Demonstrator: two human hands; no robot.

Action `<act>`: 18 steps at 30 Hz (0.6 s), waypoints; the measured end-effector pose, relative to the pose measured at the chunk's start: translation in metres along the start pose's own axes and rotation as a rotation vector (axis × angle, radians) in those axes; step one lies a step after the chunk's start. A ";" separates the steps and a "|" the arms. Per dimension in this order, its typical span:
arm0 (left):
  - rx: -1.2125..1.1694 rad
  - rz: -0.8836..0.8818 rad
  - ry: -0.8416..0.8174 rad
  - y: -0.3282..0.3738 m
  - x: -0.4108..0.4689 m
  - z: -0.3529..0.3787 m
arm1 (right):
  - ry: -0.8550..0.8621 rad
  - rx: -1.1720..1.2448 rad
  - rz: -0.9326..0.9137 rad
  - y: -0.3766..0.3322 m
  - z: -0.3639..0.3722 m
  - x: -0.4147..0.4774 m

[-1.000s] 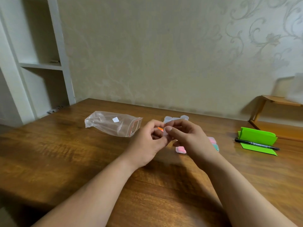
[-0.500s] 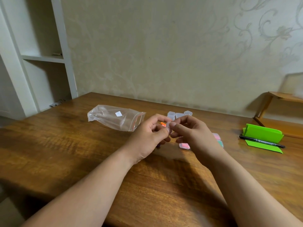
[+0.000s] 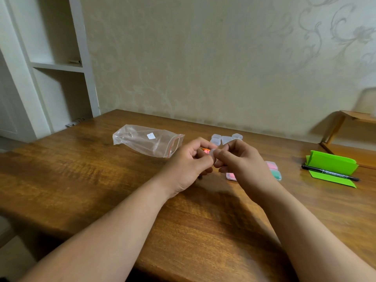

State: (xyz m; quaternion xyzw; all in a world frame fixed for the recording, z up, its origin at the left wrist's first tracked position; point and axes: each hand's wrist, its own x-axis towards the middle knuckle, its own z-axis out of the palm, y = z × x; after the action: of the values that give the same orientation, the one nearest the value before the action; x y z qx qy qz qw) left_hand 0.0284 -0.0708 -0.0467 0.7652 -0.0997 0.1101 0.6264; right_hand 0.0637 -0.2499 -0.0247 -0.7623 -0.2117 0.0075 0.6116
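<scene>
Head view: my left hand [image 3: 188,165] and right hand [image 3: 244,163] pinch a small clear case [image 3: 212,154].
It sits between their fingertips above the tabletop [image 3: 101,190]; a zip bag [image 3: 148,140] lies left of them.

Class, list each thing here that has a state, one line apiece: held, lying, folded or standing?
small clear case: held between both hands.
left hand: grips the case.
right hand: pinches the case.
zip bag: lying on its side.
marker: lying across the green paper.
green paper: folded, partly upright.
</scene>
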 end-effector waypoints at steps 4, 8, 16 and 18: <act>-0.038 -0.018 0.012 0.000 0.001 0.001 | 0.017 0.000 -0.005 0.001 0.001 0.000; -0.191 -0.043 0.045 0.002 0.003 -0.002 | 0.054 0.070 0.031 0.004 -0.002 0.004; -0.462 -0.147 0.055 0.006 0.003 -0.005 | 0.135 -0.144 0.052 0.009 -0.004 0.006; -0.497 -0.185 0.016 0.008 0.002 -0.005 | 0.136 -0.150 0.027 0.009 -0.004 0.006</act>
State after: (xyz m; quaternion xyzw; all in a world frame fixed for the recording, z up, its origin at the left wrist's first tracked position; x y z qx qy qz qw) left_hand 0.0277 -0.0679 -0.0376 0.5929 -0.0482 0.0304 0.8033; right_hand 0.0728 -0.2535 -0.0309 -0.8075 -0.1596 -0.0519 0.5654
